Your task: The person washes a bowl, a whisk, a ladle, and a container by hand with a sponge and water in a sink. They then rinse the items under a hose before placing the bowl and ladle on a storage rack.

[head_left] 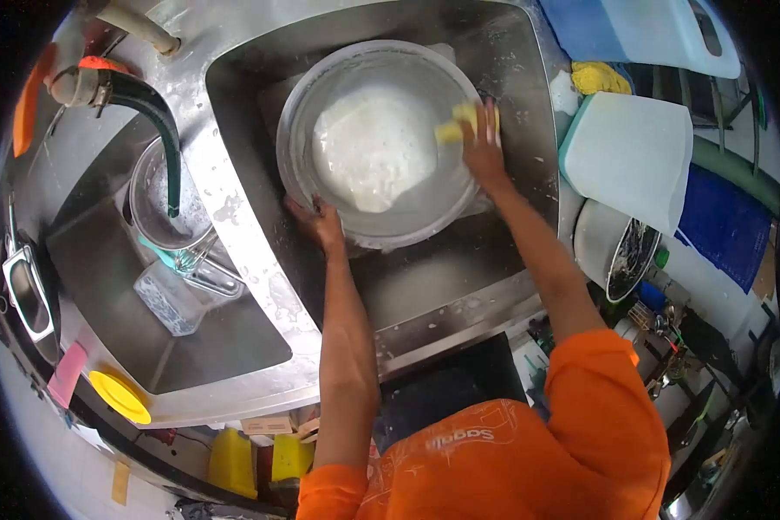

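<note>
A large round basin sits tilted in the right-hand metal sink, with whitish, wet-looking contents inside. My left hand grips its lower left rim, the fingers curled at the edge. On the right side of the basin, my right hand holds a yellow sponge against the inner wall near the rim. Motion blurs the sponge and the fingertips a little.
In the left sink are a soapy pot and a clear plastic container. A dark green hose hangs into the pot. Cutting boards, a yellow cloth and a pan lie right of the sinks.
</note>
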`<act>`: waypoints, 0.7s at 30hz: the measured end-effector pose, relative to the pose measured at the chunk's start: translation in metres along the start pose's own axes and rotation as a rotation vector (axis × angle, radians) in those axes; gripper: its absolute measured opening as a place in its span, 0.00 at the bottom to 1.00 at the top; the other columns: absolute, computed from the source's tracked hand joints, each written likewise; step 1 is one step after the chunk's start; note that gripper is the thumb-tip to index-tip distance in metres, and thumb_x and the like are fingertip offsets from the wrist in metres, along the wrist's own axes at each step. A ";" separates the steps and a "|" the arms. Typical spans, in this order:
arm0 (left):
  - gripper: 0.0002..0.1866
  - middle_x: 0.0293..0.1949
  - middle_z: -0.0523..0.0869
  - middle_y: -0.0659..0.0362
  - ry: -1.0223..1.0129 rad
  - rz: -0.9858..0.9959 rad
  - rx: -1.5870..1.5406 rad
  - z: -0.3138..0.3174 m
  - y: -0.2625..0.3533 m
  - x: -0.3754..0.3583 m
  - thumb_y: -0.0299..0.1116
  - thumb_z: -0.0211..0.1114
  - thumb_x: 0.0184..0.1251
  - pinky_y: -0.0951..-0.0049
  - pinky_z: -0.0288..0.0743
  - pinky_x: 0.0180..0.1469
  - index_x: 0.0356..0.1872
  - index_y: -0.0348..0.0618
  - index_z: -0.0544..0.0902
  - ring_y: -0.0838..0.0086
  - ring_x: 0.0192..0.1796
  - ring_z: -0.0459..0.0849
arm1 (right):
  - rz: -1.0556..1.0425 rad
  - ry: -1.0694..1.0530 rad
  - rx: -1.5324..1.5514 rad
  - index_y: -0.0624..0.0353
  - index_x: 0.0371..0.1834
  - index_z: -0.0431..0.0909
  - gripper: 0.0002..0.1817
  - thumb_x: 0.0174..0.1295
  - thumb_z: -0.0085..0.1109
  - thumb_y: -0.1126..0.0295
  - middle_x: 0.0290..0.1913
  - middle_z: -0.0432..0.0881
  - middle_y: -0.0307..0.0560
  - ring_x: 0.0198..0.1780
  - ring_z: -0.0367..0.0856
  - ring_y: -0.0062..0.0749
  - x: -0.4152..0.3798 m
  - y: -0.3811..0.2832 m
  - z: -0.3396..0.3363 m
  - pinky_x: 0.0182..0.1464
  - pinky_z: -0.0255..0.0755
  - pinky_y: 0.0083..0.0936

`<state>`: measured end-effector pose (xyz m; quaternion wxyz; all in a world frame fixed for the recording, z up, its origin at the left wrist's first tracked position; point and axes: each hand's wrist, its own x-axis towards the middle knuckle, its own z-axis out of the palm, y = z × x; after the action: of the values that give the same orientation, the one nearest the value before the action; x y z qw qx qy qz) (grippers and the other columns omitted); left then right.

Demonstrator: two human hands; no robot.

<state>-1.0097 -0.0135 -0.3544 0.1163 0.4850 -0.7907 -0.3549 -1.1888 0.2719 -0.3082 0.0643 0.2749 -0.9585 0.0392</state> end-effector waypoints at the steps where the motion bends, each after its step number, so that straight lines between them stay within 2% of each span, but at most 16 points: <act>1: 0.33 0.61 0.69 0.35 -0.019 -0.031 -0.003 -0.005 0.005 0.000 0.33 0.61 0.60 0.55 0.65 0.62 0.65 0.30 0.59 0.43 0.61 0.70 | 0.045 0.159 0.179 0.59 0.59 0.67 0.23 0.57 0.50 0.78 0.66 0.60 0.62 0.68 0.58 0.62 0.034 0.008 0.016 0.67 0.58 0.53; 3: 0.34 0.61 0.69 0.35 -0.022 -0.062 -0.006 -0.006 0.003 -0.001 0.33 0.61 0.60 0.55 0.65 0.63 0.65 0.30 0.59 0.43 0.62 0.70 | 0.360 0.065 0.811 0.52 0.62 0.67 0.26 0.57 0.49 0.77 0.68 0.61 0.57 0.66 0.65 0.51 0.122 -0.033 -0.023 0.65 0.64 0.43; 5: 0.34 0.61 0.69 0.34 -0.030 0.012 -0.029 -0.005 -0.006 -0.005 0.32 0.61 0.61 0.55 0.65 0.63 0.65 0.30 0.58 0.43 0.61 0.70 | 0.117 -0.134 0.194 0.41 0.66 0.66 0.27 0.61 0.48 0.73 0.68 0.63 0.51 0.64 0.68 0.44 0.151 -0.044 0.033 0.65 0.65 0.35; 7: 0.34 0.61 0.69 0.34 0.025 0.099 -0.013 0.003 -0.020 -0.009 0.32 0.61 0.61 0.56 0.65 0.63 0.66 0.29 0.57 0.43 0.62 0.70 | -0.149 -0.014 0.185 0.32 0.68 0.62 0.23 0.69 0.46 0.56 0.69 0.63 0.38 0.67 0.64 0.40 0.142 -0.068 0.069 0.67 0.62 0.33; 8: 0.35 0.61 0.68 0.33 0.084 0.186 -0.001 0.006 -0.022 -0.006 0.32 0.61 0.61 0.56 0.65 0.63 0.66 0.29 0.57 0.43 0.62 0.69 | -0.148 -0.001 0.189 0.32 0.68 0.62 0.23 0.69 0.46 0.56 0.69 0.63 0.38 0.67 0.64 0.40 0.133 -0.072 0.091 0.67 0.62 0.33; 9: 0.35 0.61 0.68 0.33 0.095 0.199 -0.002 0.004 -0.014 -0.002 0.32 0.61 0.61 0.56 0.65 0.63 0.66 0.29 0.57 0.43 0.62 0.69 | -0.305 -0.082 0.218 0.30 0.68 0.62 0.23 0.69 0.45 0.57 0.70 0.63 0.37 0.68 0.63 0.39 0.124 -0.076 0.116 0.68 0.60 0.32; 10: 0.35 0.61 0.68 0.33 0.023 0.088 -0.017 -0.003 -0.004 -0.003 0.32 0.61 0.61 0.56 0.64 0.64 0.66 0.29 0.56 0.43 0.63 0.68 | -0.458 -0.170 0.247 0.28 0.67 0.63 0.23 0.69 0.44 0.58 0.70 0.62 0.35 0.69 0.61 0.38 0.119 -0.081 0.130 0.69 0.58 0.31; 11: 0.35 0.62 0.67 0.33 -0.051 -0.028 -0.027 -0.008 -0.002 -0.004 0.32 0.61 0.61 0.56 0.63 0.65 0.66 0.28 0.56 0.42 0.64 0.67 | 0.220 -0.516 0.568 0.33 0.67 0.64 0.23 0.69 0.45 0.60 0.72 0.58 0.37 0.71 0.58 0.38 0.121 -0.097 0.031 0.71 0.55 0.33; 12: 0.35 0.62 0.67 0.33 -0.044 -0.030 -0.017 -0.007 -0.005 -0.003 0.32 0.61 0.61 0.56 0.63 0.65 0.66 0.28 0.56 0.42 0.64 0.67 | 0.089 -0.304 0.498 0.37 0.67 0.65 0.23 0.67 0.46 0.62 0.73 0.57 0.38 0.72 0.56 0.39 0.103 -0.073 0.060 0.71 0.53 0.34; 13: 0.35 0.62 0.66 0.32 0.007 0.061 0.005 -0.001 -0.007 -0.002 0.32 0.61 0.61 0.56 0.62 0.65 0.66 0.27 0.56 0.42 0.64 0.66 | -0.047 -0.097 0.422 0.41 0.67 0.66 0.24 0.66 0.46 0.64 0.73 0.56 0.40 0.73 0.55 0.40 0.083 -0.044 0.090 0.71 0.52 0.36; 14: 0.35 0.62 0.66 0.32 0.048 0.147 0.034 -0.001 -0.013 -0.007 0.32 0.61 0.61 0.57 0.61 0.66 0.65 0.26 0.57 0.41 0.64 0.65 | -0.259 -0.279 -0.190 0.48 0.65 0.67 0.24 0.63 0.48 0.68 0.72 0.57 0.47 0.74 0.51 0.44 0.060 -0.034 0.070 0.72 0.51 0.40; 15: 0.34 0.62 0.66 0.32 0.051 0.135 0.058 -0.006 -0.003 -0.006 0.32 0.60 0.61 0.56 0.61 0.66 0.64 0.24 0.58 0.40 0.64 0.66 | -0.134 -0.445 -0.192 0.46 0.66 0.65 0.27 0.61 0.54 0.70 0.74 0.53 0.47 0.76 0.43 0.36 0.034 -0.041 0.046 0.74 0.45 0.29; 17: 0.34 0.61 0.67 0.32 0.014 0.092 0.007 -0.010 -0.004 -0.004 0.33 0.60 0.61 0.56 0.61 0.65 0.64 0.24 0.58 0.41 0.63 0.66 | 0.354 -0.213 1.085 0.52 0.67 0.63 0.34 0.55 0.63 0.67 0.73 0.54 0.53 0.76 0.44 0.38 -0.045 -0.060 0.054 0.74 0.46 0.35; 18: 0.34 0.60 0.68 0.32 -0.028 0.068 -0.044 -0.008 -0.001 0.000 0.33 0.60 0.61 0.55 0.61 0.65 0.64 0.24 0.59 0.41 0.63 0.67 | 0.437 -0.576 1.316 0.62 0.69 0.58 0.43 0.55 0.63 0.50 0.71 0.56 0.56 0.75 0.47 0.40 -0.058 -0.074 0.039 0.74 0.42 0.40; 20: 0.34 0.60 0.68 0.32 0.023 0.097 -0.012 0.002 -0.010 -0.002 0.34 0.60 0.61 0.55 0.62 0.65 0.64 0.24 0.59 0.41 0.62 0.68 | -0.011 -1.251 0.232 0.59 0.72 0.52 0.47 0.62 0.30 0.30 0.69 0.60 0.55 0.70 0.55 0.50 -0.037 -0.143 -0.008 0.72 0.46 0.43; 21: 0.34 0.60 0.68 0.32 0.076 0.118 0.027 0.008 -0.016 -0.002 0.34 0.60 0.61 0.54 0.62 0.64 0.64 0.25 0.58 0.41 0.61 0.69 | -0.032 -1.364 0.392 0.56 0.69 0.59 0.44 0.62 0.31 0.31 0.69 0.59 0.55 0.70 0.56 0.51 -0.099 -0.143 0.098 0.71 0.48 0.46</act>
<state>-1.0016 -0.0130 -0.3706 0.1603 0.4522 -0.8177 -0.3180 -1.0395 0.1919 -0.4139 -0.6005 0.2585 -0.7561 0.0291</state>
